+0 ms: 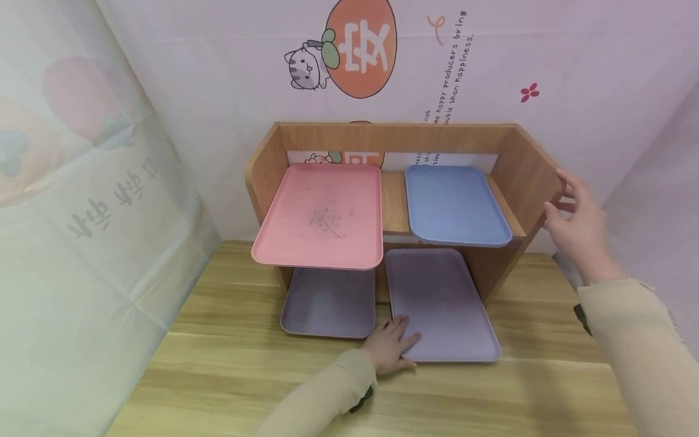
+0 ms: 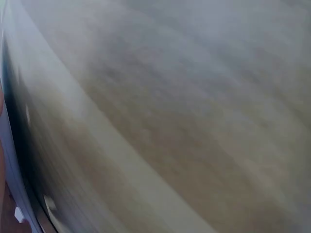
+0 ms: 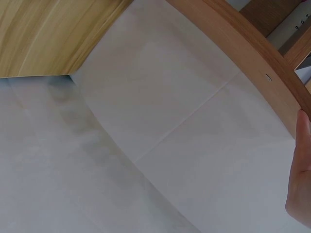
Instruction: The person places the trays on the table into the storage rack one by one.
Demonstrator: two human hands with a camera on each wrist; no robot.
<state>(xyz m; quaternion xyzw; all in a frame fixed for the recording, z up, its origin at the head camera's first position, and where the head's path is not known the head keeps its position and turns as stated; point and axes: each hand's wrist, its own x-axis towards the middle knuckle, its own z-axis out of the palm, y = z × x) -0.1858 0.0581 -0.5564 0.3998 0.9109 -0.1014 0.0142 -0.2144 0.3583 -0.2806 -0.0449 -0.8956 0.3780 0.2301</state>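
Observation:
My left hand (image 1: 389,351) rests at the left front corner of a long purple tray (image 1: 443,306), its fingers spread over the rim. This tray lies in the lower right bay of a wooden shelf (image 1: 397,136) and sticks out in front. At the shelf's right side panel, my right hand (image 1: 580,221) holds the front edge near the top, thumb and fingers apart. In the right wrist view, one straight digit of the right hand (image 3: 300,170) touches the panel (image 3: 266,85). The left wrist view shows blurred tabletop (image 2: 170,145).
On the upper level sit a pink tray (image 1: 322,212) with dark marks and a blue tray (image 1: 455,203). A darker purple tray (image 1: 330,300) lies at lower left. Printed cloth (image 1: 218,79) hangs behind and beside the wood-grain table (image 1: 207,364).

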